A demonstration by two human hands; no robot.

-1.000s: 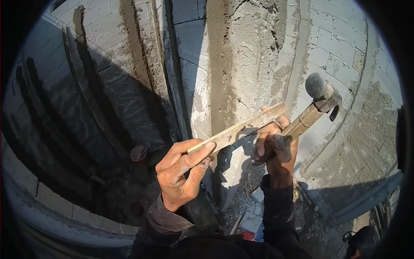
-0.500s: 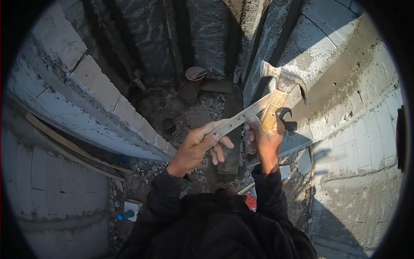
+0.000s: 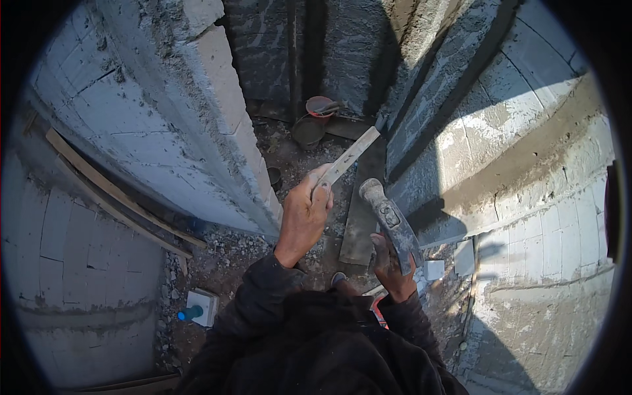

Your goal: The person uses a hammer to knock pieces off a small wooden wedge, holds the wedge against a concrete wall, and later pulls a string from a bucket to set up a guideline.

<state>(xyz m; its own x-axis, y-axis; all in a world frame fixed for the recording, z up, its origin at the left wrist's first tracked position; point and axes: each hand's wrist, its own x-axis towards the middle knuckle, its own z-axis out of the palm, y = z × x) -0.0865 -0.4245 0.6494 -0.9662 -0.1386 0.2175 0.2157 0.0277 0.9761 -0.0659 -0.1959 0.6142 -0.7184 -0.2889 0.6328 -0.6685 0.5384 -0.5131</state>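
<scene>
My left hand (image 3: 304,214) is closed around one end of a narrow, flat, pale strip (image 3: 353,155) with small holes or dark spots along it. Its free end points up and to the right, away from me. To the right and lower, my right hand (image 3: 395,271) grips a claw hammer (image 3: 390,220). The worn grey metal head faces up, its round striking face toward the strip and its claw near my fingers. Most of the handle is hidden beneath the head and hand. Strip and hammer are apart.
A rough block wall (image 3: 227,99) rises at left, and a partly plastered wall (image 3: 500,158) at right. Between them lie a board (image 3: 362,214), an orange-rimmed bucket (image 3: 320,105) and a dark bucket (image 3: 275,178). A blue bottle (image 3: 191,313) lies on a white box. Long planks (image 3: 115,191) lean at left.
The hammer has come down toward me, away from the strip, and its head has turned over. My left hand has swung the strip more upright and slightly away from me.
</scene>
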